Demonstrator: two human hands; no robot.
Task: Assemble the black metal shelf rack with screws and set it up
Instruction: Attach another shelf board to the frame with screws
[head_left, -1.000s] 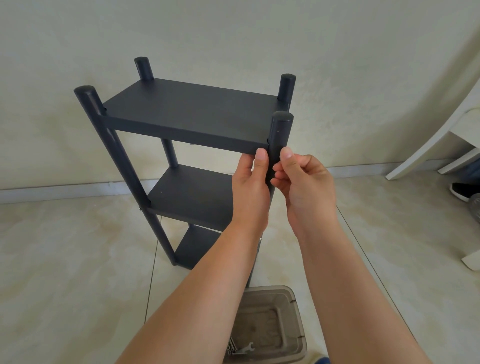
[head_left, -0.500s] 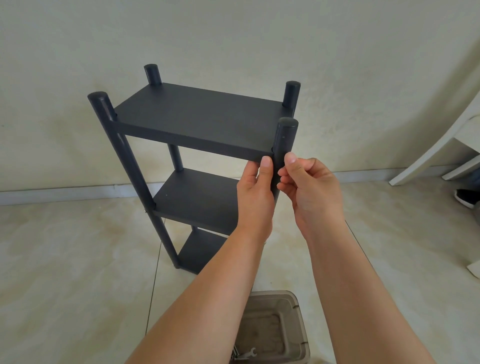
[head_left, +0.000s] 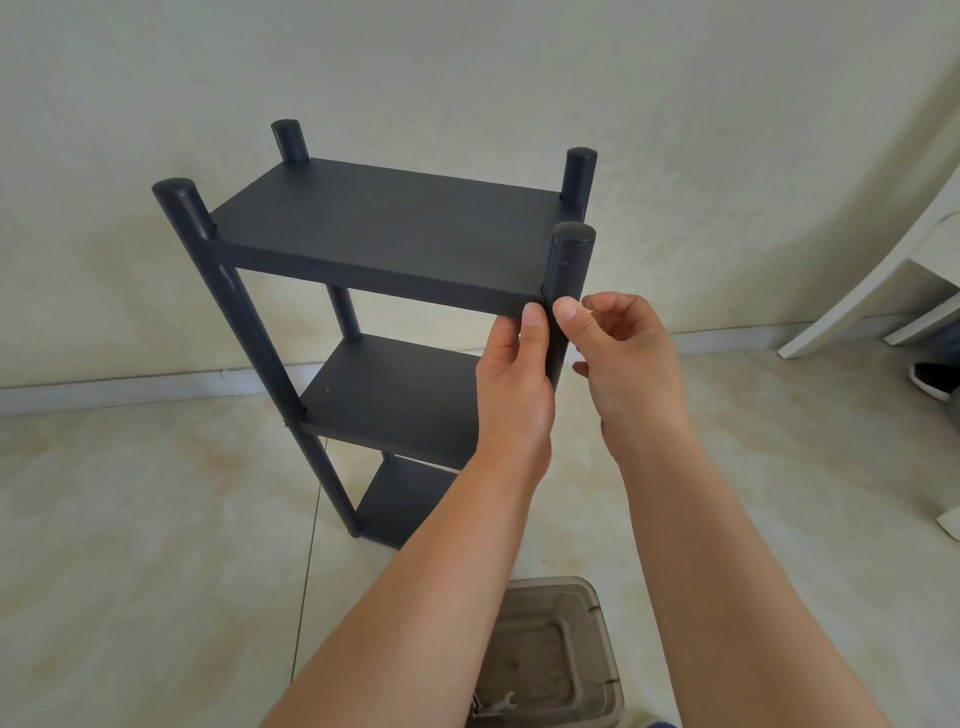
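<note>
The black metal shelf rack (head_left: 395, 228) stands upright on the tiled floor, with three shelves between four round posts. My left hand (head_left: 514, 384) holds it at the near right corner, just under the top shelf. Its thumb lies up along the joint of shelf edge and near right post (head_left: 571, 260), and its fingers are hidden behind. My right hand (head_left: 623, 358) is just right of that post. Only its thumb tip touches the post, and its fingers are curled beside it. I see no screw in either hand.
A translucent brown plastic bin (head_left: 597, 613) sits on the floor below my arms, with a small wrench (head_left: 501, 704) inside. White chair legs (head_left: 852, 291) and a dark shoe (head_left: 935, 379) are at the right. The wall and baseboard run close behind the rack.
My right hand has loosened from the post; its fingers have come off and only the thumb stays on it. My left hand keeps its hold. The view has shifted slightly.
</note>
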